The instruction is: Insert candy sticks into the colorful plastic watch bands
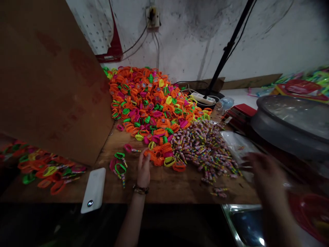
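Observation:
My left hand (pixel 144 169), with a beaded bracelet at the wrist, is at the front edge of a big heap of toy watches (pixel 144 99). Its fingers and thumb close on an orange toy watch (pixel 151 155). Smeared by motion, my right hand (pixel 264 175) is over the right side of the table, beside a clear plastic bag (pixel 239 144); its fingers are too blurred to read. Between the hands lies a pile of small wrapped candy tubes (pixel 205 147). Left of my left hand are several green and pink watches (pixel 120 168) with candy tubes beside them.
A large cardboard box (pixel 56 82) stands at left, with more watches (pixel 51 171) before it. A white power bank (pixel 94 190) lies near the table edge. At right are a red scale (pixel 240 113) and a large round basin (pixel 290 116); a black stand (pixel 226 51) rises behind.

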Demonstrator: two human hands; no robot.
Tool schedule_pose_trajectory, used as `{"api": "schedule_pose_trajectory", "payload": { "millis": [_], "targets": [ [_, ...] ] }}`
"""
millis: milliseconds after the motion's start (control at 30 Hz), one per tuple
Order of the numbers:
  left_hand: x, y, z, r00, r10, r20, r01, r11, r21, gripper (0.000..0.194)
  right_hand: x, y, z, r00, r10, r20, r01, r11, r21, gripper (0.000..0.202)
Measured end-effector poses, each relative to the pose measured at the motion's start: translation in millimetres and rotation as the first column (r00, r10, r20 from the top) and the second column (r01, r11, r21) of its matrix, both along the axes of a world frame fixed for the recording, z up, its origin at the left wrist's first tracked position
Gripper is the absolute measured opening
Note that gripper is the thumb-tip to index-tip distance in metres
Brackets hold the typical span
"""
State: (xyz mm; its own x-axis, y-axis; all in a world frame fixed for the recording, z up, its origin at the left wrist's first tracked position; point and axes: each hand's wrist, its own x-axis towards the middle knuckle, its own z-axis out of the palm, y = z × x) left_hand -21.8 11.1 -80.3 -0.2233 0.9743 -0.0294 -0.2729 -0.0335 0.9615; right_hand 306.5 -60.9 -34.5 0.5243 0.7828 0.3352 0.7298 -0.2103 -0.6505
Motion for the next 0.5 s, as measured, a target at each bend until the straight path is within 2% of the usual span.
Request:
{"api": "schedule_pose_trajectory", "payload": {
  "millis": [33, 67, 100, 133, 200, 267, 367, 500],
  "targets": [
    [-3, 0, 1.3, 0.999, -0.038, -0.002, 0.038, 0.999, -0.004, 0.049, -22, -4, -11.5, 0.988, 0.145, 0.059, -0.136, 0.982, -0.128, 0.028],
    [-5, 0, 2.4, 0.997, -0.077, -0.002, 0.077, 0.997, -0.012, 0.052, -44, -9, -23.0, 0.951, 0.272, 0.145, -0.230, 0.940, -0.252, 0.024],
    [-8, 0, 3.1, 0.994, -0.109, -0.001, 0.109, 0.994, -0.022, 0.054, -62, -15, -34.3, 0.922, 0.302, 0.243, -0.206, 0.912, -0.354, 0.023],
    [-10, 0, 3.6, 0.991, -0.131, 0.000, 0.131, 0.991, -0.030, 0.057, -78, -21, -45.1, 0.904, 0.271, 0.330, -0.112, 0.897, -0.429, 0.028],
    [-12, 0, 3.8, 0.990, -0.143, -0.001, 0.143, 0.989, -0.033, 0.057, -94, -32, -65.6, 0.857, 0.287, 0.428, -0.037, 0.862, -0.505, 0.037],
    [-14, -1, 3.8, 0.990, -0.143, -0.005, 0.143, 0.989, -0.023, 0.055, -93, -38, -84.7, 0.833, 0.329, 0.444, -0.069, 0.859, -0.507, 0.044],
    [-15, -2, 4.5, 0.985, -0.171, 0.014, 0.171, 0.985, 0.001, 0.052, -76, -38, -111.1, 0.819, 0.378, 0.432, -0.186, 0.886, -0.425, 0.048],
    [-15, -5, 4.1, 0.973, -0.230, 0.033, 0.230, 0.973, 0.016, 0.050, -58, -29, -136.1, 0.801, 0.411, 0.435, -0.333, 0.910, -0.247, 0.034]
  ]
}}
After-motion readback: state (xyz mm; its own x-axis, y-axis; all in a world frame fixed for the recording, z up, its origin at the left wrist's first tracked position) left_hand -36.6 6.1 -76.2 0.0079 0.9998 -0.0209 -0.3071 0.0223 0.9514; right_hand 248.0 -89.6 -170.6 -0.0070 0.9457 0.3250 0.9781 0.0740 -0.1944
